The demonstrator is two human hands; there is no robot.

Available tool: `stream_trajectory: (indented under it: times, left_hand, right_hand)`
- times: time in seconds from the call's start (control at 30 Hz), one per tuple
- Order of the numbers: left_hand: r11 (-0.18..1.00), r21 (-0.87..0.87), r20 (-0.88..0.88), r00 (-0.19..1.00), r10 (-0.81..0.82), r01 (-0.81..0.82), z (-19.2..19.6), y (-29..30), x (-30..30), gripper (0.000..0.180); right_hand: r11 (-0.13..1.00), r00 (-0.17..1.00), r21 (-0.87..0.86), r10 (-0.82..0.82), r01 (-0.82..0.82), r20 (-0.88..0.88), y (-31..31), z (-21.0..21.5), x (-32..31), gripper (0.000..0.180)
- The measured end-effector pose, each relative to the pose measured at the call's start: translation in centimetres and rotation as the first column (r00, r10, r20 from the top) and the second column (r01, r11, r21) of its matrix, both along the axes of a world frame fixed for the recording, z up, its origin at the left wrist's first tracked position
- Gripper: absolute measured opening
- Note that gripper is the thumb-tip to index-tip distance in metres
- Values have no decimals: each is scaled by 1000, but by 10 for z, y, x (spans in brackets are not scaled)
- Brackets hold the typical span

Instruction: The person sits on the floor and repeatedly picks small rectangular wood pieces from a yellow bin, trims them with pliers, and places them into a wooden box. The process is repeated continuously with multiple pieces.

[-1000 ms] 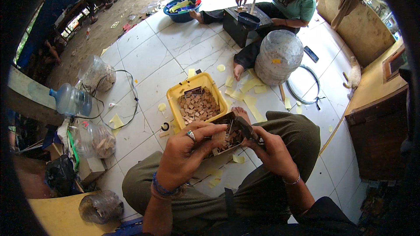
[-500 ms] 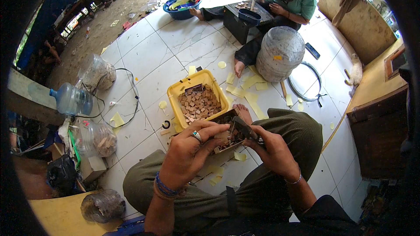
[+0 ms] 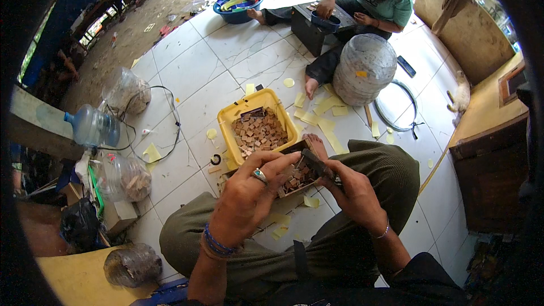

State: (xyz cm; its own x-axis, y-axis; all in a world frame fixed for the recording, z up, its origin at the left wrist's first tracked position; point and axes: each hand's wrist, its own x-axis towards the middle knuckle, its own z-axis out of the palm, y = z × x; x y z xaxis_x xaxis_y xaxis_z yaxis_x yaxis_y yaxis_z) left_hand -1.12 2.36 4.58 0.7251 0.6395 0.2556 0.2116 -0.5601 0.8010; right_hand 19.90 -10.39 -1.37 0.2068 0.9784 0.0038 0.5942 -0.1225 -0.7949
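My left hand (image 3: 247,184), with a ring and a blue bracelet, has its thumb and fingers pinched together above a small wooden box (image 3: 298,187). What lies between the fingertips is hidden and blurred. My right hand (image 3: 355,192) is closed around a dark, blocky tool (image 3: 313,162), whose far end reaches over the box; I cannot tell its kind. Inside the box are many small brown chips (image 3: 300,177). Just beyond, a yellow plastic basin (image 3: 228,116) holds a heap of small square brown pieces (image 3: 258,131).
Yellow paper scraps (image 3: 326,130) lie on white tiles. Another person (image 3: 382,3) sits far right, one hand in a dark bowl (image 3: 325,21). A big clear plastic container (image 3: 365,71), a cable coil (image 3: 394,107), and a blue tub (image 3: 238,11) stand around. Plastic jugs (image 3: 96,126) lie left.
My left fingers have shifted slightly, and the small tan piece seen at their tips no longer shows. My right hand stays nearly still. The other person's hand has lowered into the bowl.
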Motion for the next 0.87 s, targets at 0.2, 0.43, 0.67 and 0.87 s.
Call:
stream_trajectory:
  times: [0.2, 0.43, 0.67, 0.87]
  left_hand:
    - [832, -547, 206, 948, 241, -92, -13, -20, 19, 29]
    - [793, -592, 93, 965, 246, -145, -17, -19, 21, 26]
    - [732, -671, 31, 982, 185, -117, -13, -10, 15, 26]
    - [824, -523, -148, 976, 162, -216, -8, -13, 17, 27]
  right_hand:
    - [990, 986, 139, -57, 35, 159, -1, -15, -7, 44]
    - [982, 958, 177, -106, 59, 266, -3, -21, -9, 56]
    - [976, 932, 205, -146, 80, 333, -3, -16, -11, 37]
    - [976, 935, 204, -138, 73, 326, -3, -15, -12, 37]
